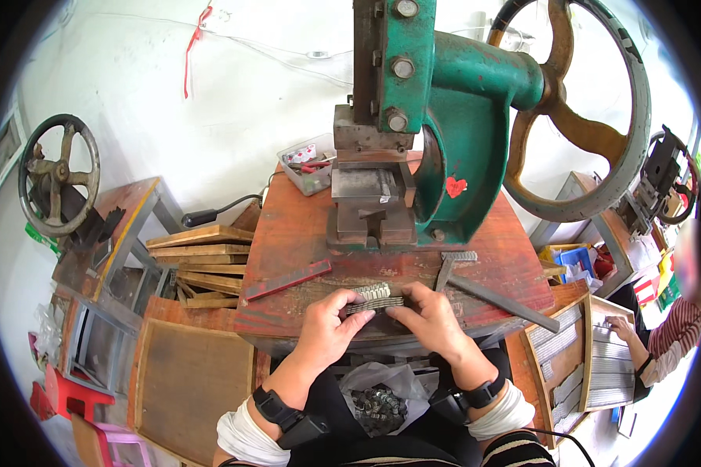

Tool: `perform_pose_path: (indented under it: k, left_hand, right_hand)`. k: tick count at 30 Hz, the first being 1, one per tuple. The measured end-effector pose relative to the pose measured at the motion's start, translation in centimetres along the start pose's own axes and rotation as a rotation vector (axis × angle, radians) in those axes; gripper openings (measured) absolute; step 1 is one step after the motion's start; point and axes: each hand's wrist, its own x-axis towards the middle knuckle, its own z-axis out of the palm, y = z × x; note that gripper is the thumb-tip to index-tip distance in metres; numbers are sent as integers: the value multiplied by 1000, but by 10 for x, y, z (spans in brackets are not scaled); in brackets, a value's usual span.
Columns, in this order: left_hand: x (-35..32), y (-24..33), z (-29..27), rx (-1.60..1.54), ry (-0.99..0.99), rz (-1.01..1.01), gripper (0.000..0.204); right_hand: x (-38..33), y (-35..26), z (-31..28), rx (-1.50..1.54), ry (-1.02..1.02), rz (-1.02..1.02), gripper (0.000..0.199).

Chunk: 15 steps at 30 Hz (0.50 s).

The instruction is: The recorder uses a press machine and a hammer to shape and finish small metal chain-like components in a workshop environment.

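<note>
My left hand and my right hand pinch the two ends of a short stack of ribbed metal strips, just above the front edge of the wooden table. Right behind the stack shows a lighter toothed metal strip; whether the fingers touch it I cannot tell. To the right lies a hammer, its head away from me, with another toothed metal piece beyond it. A flat red bar rests on the left. Beyond my hands stands a green hand press with a metal die block.
Below the table edge, a plastic bag holds many dark metal bits. An empty-looking wooden tray is at left, near stacked wooden frames. At right, a person's hand touches a tray of metal strips. A handwheel juts out right.
</note>
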Motion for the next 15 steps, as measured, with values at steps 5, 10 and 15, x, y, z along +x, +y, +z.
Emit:
perform_pose_path:
  k: [5,10,15]
  left_hand:
    - [4,20,0,-625,-114,-299,22]
    - [4,20,2,-715,-112,-377,29]
    - [7,23,3,-735,-98,-423,31]
  right_hand:
    - [-6,-10,-13,710,-34,304,28]
    - [-9,-13,-20,736,-52,363,31]
    - [-7,-19,-23,780,-44,413,32]
